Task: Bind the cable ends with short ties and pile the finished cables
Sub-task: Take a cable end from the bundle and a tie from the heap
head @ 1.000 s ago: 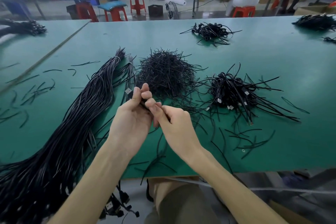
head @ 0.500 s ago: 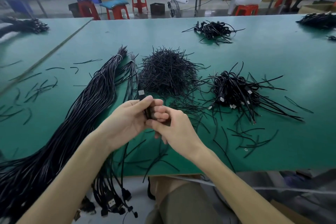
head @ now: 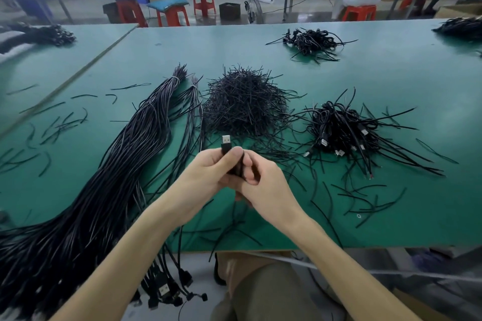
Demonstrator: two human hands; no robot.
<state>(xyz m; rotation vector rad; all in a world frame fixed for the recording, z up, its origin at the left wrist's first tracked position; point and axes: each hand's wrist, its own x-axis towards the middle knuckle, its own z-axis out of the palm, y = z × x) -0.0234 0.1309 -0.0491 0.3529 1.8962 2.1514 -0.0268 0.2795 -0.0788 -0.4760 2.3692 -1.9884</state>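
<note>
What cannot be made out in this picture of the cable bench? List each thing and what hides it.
Head view: held cable below its USB plug, and any tie on it, hidden by left hand and right hand.
Head view: long cable bundle, cut off by left and bottom edges.
Head view: far-right pile, cut off by right edge.

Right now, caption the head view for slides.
Left hand and right hand hold a USB cable over the green table.
</note>
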